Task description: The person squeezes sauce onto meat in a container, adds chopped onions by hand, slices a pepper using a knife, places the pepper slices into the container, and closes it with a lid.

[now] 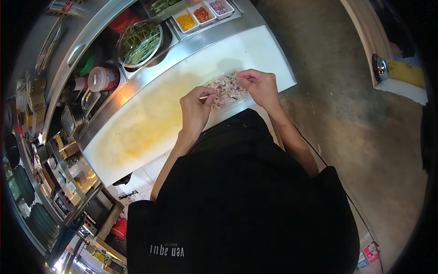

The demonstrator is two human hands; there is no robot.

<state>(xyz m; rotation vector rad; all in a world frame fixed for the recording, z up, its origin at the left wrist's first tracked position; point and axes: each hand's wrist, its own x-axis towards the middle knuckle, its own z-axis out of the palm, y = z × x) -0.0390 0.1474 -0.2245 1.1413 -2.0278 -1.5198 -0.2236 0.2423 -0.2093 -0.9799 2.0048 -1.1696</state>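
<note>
A shallow clear container (237,106) sits at the near right of the white cutting board (159,100). Inside is a chopped mix (224,91) of pale and purple bits, which looks like diced red onion with something else. At the container's left side is my left hand (196,106), its fingers curled and thumb pinched against them. My right hand (259,86) is over the right end, thumb and fingertips pressed together. Whatever either pinch holds is too small to make out.
Behind the board, small white tubs hold diced yellow (185,21), orange-red (202,14) and purple (220,7) pieces. A wrapped bowl of green stalks (140,44) and a lidded tub of red food (103,79) stand left of them. Concrete floor (328,91) lies right.
</note>
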